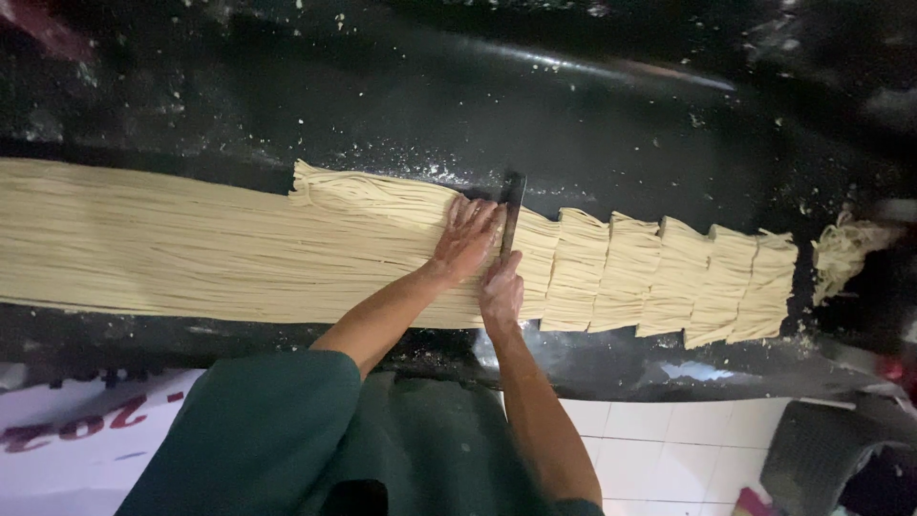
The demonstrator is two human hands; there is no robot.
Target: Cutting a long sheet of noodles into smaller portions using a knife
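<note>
Left hand (465, 236) flat on pale strip-cut noodle sheet (191, 248); right hand (501, 290) clamped on dark knife (511, 215) beside cut bundles (669, 277).

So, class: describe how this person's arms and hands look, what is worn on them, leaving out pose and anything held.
Both forearms are bare. The left hand and right hand wear no gloves, and no rings or watch show. A dark green short sleeve covers the left upper arm; a dark green edge shows at the right elbow.

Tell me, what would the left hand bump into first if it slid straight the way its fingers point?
The left hand points up-right toward the knife, so it would likely meet the blade first.
</note>
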